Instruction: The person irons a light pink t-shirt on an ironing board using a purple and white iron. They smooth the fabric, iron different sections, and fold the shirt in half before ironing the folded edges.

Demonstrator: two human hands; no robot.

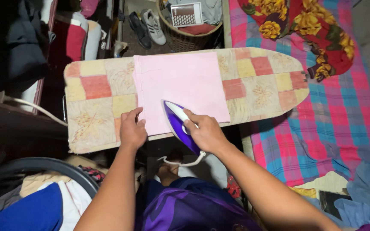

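Head view, looking down on an ironing board (95, 107) with a checked cover of yellow, orange and beige squares, long axis running left to right, pointed nose to the right.

Pink cloth (180, 87): flat, roughly rectangular, spread across the middle of the board, near edge at the board's near edge, far edge at its far side.

Purple-and-white steam iron (178, 124): soleplate down on the near right part of the pink cloth, long axis slanted, tip toward the far left, heel overhanging the near edge toward the body. White cord (180, 162) looping from the heel, below board level.

Right hand (206, 133): fingers wrapped over the iron's handle, grasping it from the right; whether the thumb closes underneath cannot be told.

Left hand (132, 130): resting on the near left corner of the pink cloth, fingers curled loosely, fingertips pressing the fabric flat, holding nothing. Just left of the iron, apart from it.

Key relation: unpressed span of cloth lying ahead of the iron's tip, up and to the left; left hand beside that path, the nearer hand to the cloth's free edge.

Surroundings: checked pink-and-blue bedspread (343, 115) to the right, red floral garment (317, 30) upon it; wicker basket (189, 36) and a pair of shoes (146, 28) beyond the board; dark round tub of laundry (35, 192) at lower left.
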